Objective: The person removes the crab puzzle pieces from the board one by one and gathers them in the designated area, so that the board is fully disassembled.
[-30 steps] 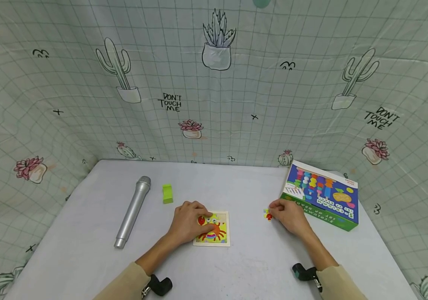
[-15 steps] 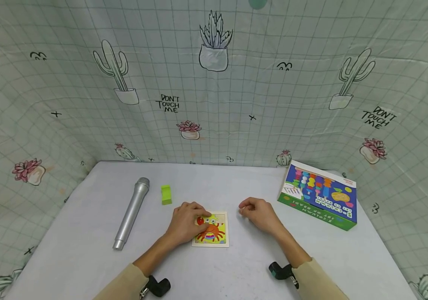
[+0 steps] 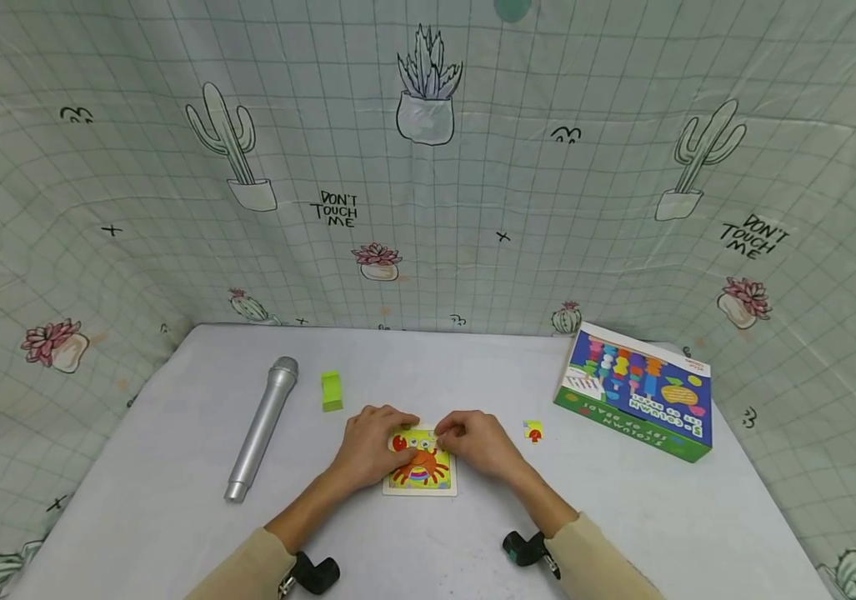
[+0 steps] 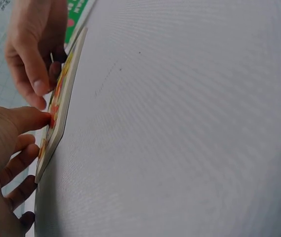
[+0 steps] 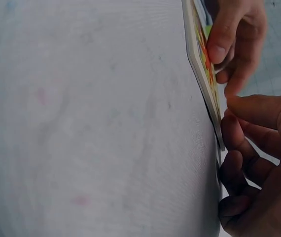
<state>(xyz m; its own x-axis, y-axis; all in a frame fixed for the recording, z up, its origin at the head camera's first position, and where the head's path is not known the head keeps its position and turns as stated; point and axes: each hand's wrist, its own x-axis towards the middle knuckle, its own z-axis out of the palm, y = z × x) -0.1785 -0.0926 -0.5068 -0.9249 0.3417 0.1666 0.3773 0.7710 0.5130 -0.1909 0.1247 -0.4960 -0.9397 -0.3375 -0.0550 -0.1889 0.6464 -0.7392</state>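
Observation:
A square crab jigsaw puzzle (image 3: 422, 477) in a pale wooden frame lies on the white table in the head view. My left hand (image 3: 371, 442) holds its left side, thumb on the picture and the other fingers along the far left edge; the left wrist view shows this thumb (image 4: 34, 118) on the face. My right hand (image 3: 476, 442) has bent fingers at the puzzle's upper right corner, which they cover. In the right wrist view, the right thumb (image 5: 259, 109) and forefinger meet the frame's edge; I cannot tell whether they pinch a piece. A loose puzzle piece (image 3: 533, 430), yellow and red, lies farther right.
At the right stands a blue and green bead-set box (image 3: 638, 392). To the left lie a silver microphone (image 3: 262, 429) and a small lime-green block (image 3: 332, 392). A cactus-print cloth (image 3: 428, 208) rises behind the table's far edge.
My right hand has let go of the loose piece at the right and moved left to the puzzle's upper right corner. My left hand has stayed on the puzzle.

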